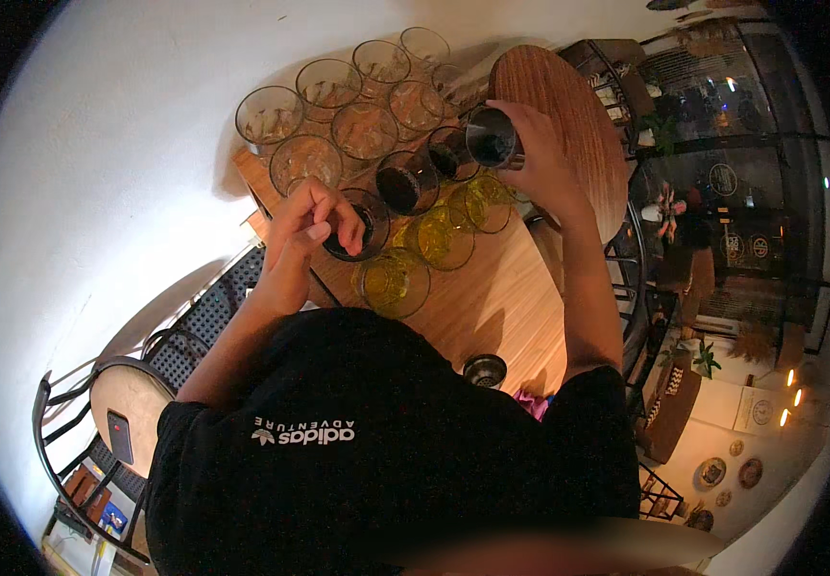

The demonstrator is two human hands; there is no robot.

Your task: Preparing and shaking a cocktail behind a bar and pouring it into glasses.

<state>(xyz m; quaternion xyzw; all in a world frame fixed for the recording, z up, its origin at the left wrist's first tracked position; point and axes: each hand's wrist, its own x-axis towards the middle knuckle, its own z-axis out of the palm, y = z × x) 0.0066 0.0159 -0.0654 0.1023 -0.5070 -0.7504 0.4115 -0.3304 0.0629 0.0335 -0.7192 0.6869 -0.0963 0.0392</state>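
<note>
My right hand (541, 158) grips a dark grey drinking glass (488, 144), thumb and fingers round its side, tilted with its mouth toward me, at the far end of the dark row. My left hand (311, 230) hangs over the near end of that row, fingers loosely bent and apart, nothing visible in them. Below its fingertips stands a dark glass (369, 216), partly hidden; whether they touch I cannot tell. Two more dark glasses follow, one in the middle (407, 182) and one farther off (448, 154). Three yellow glasses (394, 283) line the row's right side.
Several clear glasses (365, 132) crowd the wooden table (477, 298) beside the white wall (136, 125). Near me lies a dark round dish (484, 371). A round wooden tabletop (578, 125) stands beyond. At left is a black chair (213, 298) and a stool with a phone (120, 437).
</note>
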